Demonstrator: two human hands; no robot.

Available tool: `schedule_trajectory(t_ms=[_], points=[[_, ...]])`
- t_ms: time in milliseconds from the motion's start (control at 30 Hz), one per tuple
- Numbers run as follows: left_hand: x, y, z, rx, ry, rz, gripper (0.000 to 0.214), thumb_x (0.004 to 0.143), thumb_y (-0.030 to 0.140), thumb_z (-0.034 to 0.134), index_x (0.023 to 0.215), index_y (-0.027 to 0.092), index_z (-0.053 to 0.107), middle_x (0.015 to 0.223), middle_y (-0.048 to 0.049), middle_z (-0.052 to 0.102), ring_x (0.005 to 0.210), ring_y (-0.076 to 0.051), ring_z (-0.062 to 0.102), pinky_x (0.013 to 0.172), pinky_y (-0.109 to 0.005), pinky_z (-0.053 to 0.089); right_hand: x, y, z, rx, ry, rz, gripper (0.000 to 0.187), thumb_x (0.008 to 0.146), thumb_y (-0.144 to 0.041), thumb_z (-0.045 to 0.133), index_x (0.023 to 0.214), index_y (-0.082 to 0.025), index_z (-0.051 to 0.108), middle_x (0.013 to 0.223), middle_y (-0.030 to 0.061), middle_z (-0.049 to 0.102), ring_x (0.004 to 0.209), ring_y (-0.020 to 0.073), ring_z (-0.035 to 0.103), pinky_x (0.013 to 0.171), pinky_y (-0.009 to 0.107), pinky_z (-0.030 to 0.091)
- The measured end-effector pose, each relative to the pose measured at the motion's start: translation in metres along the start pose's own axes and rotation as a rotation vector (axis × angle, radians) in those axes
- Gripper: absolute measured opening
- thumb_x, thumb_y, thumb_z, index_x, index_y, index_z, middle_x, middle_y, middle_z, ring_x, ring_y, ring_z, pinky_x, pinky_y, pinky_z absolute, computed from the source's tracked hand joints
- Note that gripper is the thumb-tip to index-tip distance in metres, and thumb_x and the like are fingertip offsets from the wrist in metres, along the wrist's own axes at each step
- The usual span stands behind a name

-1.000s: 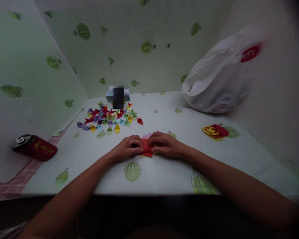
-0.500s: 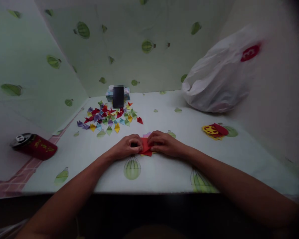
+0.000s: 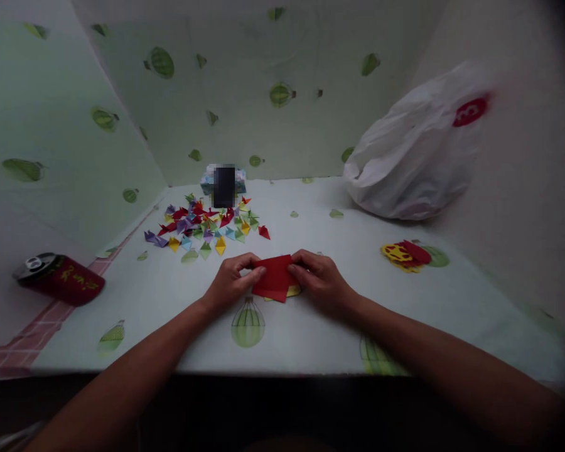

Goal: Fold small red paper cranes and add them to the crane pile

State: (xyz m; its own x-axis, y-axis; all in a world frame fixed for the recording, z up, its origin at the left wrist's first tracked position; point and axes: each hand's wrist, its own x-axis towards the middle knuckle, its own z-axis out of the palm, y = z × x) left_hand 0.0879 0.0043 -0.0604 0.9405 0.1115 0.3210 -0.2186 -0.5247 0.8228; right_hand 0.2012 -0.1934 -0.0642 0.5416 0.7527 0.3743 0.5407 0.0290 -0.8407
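A small red paper point(image 3: 275, 277) is held between both hands just above the table, near its front middle. My left hand point(image 3: 231, 284) pinches its left edge with thumb and fingers. My right hand point(image 3: 321, 280) grips its right edge the same way. Under the red paper a yellow sheet point(image 3: 292, 292) peeks out on the table. Behind, to the left, lies a heap of folded coloured paper pieces point(image 3: 208, 224).
A red can point(image 3: 59, 279) lies on its side at the far left. A white plastic bag point(image 3: 419, 154) leans in the back right corner. A small stack of red and yellow papers point(image 3: 405, 253) sits at the right. A blurred dark object point(image 3: 224, 184) stands at the back wall.
The red paper was pressed flat under both hands. Now it is lifted and spread between my fingertips, showing a larger face. The view has shifted slightly down.
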Motion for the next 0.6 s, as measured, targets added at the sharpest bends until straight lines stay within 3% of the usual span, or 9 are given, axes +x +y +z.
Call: schedule_trajectory(t_ms=[200,367,500,600], points=[[-0.004,0.008,0.01,-0.307,0.005,-0.248,0.019,0.087,0.035,0.064,0.084,0.017,0.061,0.064,0.0033,0.059,0.055,-0.01,0.054,0.053,-0.022,0.043,0.0,-0.003,0.005,0.462,-0.08,0.336,0.016,0.084,-0.031,0.066,0.082,-0.018,0.057,0.07,-0.0021,0.06,0.054,0.011,0.056,0.051,0.025,0.046],[-0.005,0.008,0.015,-0.5,-0.019,-0.325,0.025,0.081,0.032,0.071,0.095,0.017,0.057,0.076,0.0006,0.066,0.064,-0.012,0.061,0.058,-0.023,0.049,-0.002,-0.001,0.005,0.5,-0.05,0.366,0.018,0.082,-0.032,0.069,0.081,-0.019,0.057,0.065,-0.0027,0.062,0.051,0.0114,0.058,0.049,0.024,0.046],[-0.007,0.006,0.017,-0.527,-0.037,-0.338,0.021,0.082,0.031,0.071,0.089,0.017,0.057,0.081,-0.001,0.067,0.069,-0.013,0.064,0.06,-0.023,0.05,-0.003,0.001,0.007,0.584,-0.106,0.391,0.018,0.082,-0.031,0.07,0.088,-0.019,0.058,0.066,-0.0025,0.065,0.051,0.0114,0.059,0.05,0.024,0.048],[-0.007,0.005,0.018,-0.527,-0.009,-0.312,0.02,0.082,0.028,0.071,0.093,0.017,0.059,0.084,-0.0014,0.067,0.073,-0.013,0.064,0.063,-0.023,0.051,-0.004,0.001,0.008,0.599,-0.075,0.406,0.017,0.082,-0.029,0.069,0.087,-0.019,0.056,0.062,-0.0026,0.065,0.049,0.011,0.058,0.048,0.023,0.046]])
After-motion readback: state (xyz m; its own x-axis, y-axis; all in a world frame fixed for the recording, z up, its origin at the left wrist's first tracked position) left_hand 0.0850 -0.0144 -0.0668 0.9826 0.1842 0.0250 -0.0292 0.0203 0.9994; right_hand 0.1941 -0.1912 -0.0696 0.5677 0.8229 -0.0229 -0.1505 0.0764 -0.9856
